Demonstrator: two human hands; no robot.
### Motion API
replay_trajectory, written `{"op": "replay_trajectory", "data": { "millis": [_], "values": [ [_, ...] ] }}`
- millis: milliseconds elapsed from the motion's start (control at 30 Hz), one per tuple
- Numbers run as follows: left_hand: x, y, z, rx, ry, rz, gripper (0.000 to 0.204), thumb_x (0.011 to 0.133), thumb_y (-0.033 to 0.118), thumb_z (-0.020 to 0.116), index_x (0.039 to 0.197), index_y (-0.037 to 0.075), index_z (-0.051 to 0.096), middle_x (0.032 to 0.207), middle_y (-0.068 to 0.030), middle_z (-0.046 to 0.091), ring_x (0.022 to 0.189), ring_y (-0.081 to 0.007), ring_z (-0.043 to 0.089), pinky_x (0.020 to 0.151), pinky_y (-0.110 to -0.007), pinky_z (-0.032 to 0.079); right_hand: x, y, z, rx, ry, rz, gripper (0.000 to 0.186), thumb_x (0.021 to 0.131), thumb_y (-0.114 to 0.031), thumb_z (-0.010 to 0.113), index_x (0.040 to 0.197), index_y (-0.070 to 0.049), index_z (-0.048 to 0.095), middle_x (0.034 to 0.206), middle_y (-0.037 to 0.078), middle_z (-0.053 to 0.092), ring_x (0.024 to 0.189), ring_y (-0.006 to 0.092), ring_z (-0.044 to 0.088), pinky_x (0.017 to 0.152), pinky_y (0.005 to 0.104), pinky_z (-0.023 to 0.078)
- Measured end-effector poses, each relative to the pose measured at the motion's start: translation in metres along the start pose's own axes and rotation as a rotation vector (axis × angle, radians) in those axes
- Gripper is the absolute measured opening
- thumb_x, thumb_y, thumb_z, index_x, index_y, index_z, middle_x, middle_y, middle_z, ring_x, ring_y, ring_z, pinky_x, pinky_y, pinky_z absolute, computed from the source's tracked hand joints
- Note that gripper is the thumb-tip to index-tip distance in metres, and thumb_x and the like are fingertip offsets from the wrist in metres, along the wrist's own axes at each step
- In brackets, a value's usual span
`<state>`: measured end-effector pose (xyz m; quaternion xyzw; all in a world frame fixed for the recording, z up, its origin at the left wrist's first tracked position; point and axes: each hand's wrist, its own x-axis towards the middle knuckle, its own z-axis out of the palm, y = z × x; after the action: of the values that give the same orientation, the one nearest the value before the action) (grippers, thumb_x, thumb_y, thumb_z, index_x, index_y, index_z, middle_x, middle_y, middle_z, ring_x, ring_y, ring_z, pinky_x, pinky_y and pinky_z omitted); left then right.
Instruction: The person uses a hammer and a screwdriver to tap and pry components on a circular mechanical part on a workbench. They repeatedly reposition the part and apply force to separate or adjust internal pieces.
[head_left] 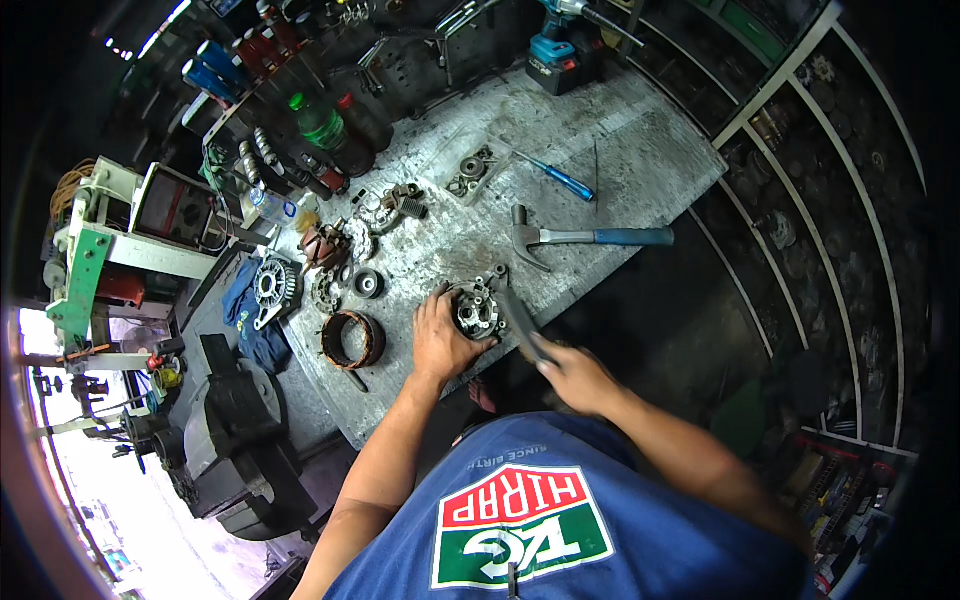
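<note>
My left hand [445,335] is closed round the left side of a round metal housing [476,312] lying near the front edge of the metal workbench [650,150]. In my right hand [572,375] is a long dark flat tool [523,320], slightly blurred, angled up to the housing's right side; whether it touches cannot be made out. A claw hammer [625,236] with a blue handle lies just beyond. To the left are a copper-wound ring [371,341], a small pulley-like part [368,284] and a finned alternator casing [271,285].
A screwdriver [570,182] and plastic tray of parts [448,186] lie farther back, with a cordless drill [550,65], bottles [320,128] and loose parts. A dark machine [235,430] stands left. Shelves [800,240] line the right; a blue cloth [250,330] hangs beside the bench.
</note>
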<state>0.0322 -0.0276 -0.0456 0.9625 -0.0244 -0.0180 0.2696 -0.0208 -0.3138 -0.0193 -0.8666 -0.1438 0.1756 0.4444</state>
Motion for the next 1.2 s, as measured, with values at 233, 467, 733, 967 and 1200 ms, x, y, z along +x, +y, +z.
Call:
{"op": "replay_trajectory", "data": {
  "millis": [233, 467, 733, 967, 1200],
  "values": [
    [0.001, 0.003, -0.005, 0.067, -0.033, -0.007, 0.115, 0.061, 0.052, 0.109, 0.154, 0.007, 0.06, 0.163, -0.0208, 0.059, 0.151, -0.0427, 0.055, 0.13, -0.055, 0.041, 0.095, -0.001, 0.004, -0.065, -0.021, 0.115, 0.061, 0.114, -0.027, 0.064, 0.171, -0.011, 0.053, 0.12, 0.035, 0.077, 0.113, 0.052, 0.076, 0.1, 0.0532, 0.062],
    [0.0, 0.005, -0.004, 0.029, -0.017, -0.006, 0.117, 0.061, 0.048, 0.109, 0.156, 0.003, 0.058, 0.163, -0.0232, 0.057, 0.153, -0.0459, 0.053, 0.13, -0.054, 0.043, -0.003, -0.014, -0.076, -0.252, -0.194, 0.153, 0.058, 0.109, -0.023, 0.067, 0.166, -0.015, 0.06, 0.104, 0.032, 0.078, 0.1, 0.053, 0.077, 0.091, 0.0601, 0.062],
    [0.0, 0.009, -0.012, 0.038, -0.069, -0.044, 0.12, 0.061, 0.052, 0.109, 0.157, 0.002, 0.057, 0.164, -0.0241, 0.056, 0.155, -0.0453, 0.051, 0.131, -0.053, 0.043, 0.144, -0.06, -0.035, -0.644, -0.295, -0.02, 0.057, 0.106, -0.017, 0.062, 0.162, -0.007, 0.061, 0.111, 0.025, 0.082, 0.103, 0.0465, 0.081, 0.086, 0.058, 0.066],
    [-0.004, 0.006, -0.009, 0.005, -0.011, -0.035, 0.114, 0.062, 0.05, 0.108, 0.154, 0.003, 0.06, 0.166, -0.023, 0.056, 0.155, -0.0447, 0.051, 0.131, -0.053, 0.042, 0.038, -0.036, -0.099, -0.513, -0.333, 0.22, 0.062, 0.111, -0.028, 0.063, 0.172, -0.018, 0.054, 0.124, 0.032, 0.079, 0.113, 0.0523, 0.077, 0.104, 0.0609, 0.061],
    [0.0, 0.014, -0.004, 0.011, -0.037, -0.1, 0.115, 0.064, 0.055, 0.107, 0.153, 0.001, 0.058, 0.164, -0.024, 0.056, 0.155, -0.0442, 0.051, 0.132, -0.051, 0.042, 0.122, -0.049, -0.039, -0.464, -0.1, 0.028, 0.06, 0.112, -0.028, 0.06, 0.171, -0.015, 0.054, 0.117, 0.032, 0.079, 0.11, 0.052, 0.077, 0.102, 0.0606, 0.06]
  ]
}}
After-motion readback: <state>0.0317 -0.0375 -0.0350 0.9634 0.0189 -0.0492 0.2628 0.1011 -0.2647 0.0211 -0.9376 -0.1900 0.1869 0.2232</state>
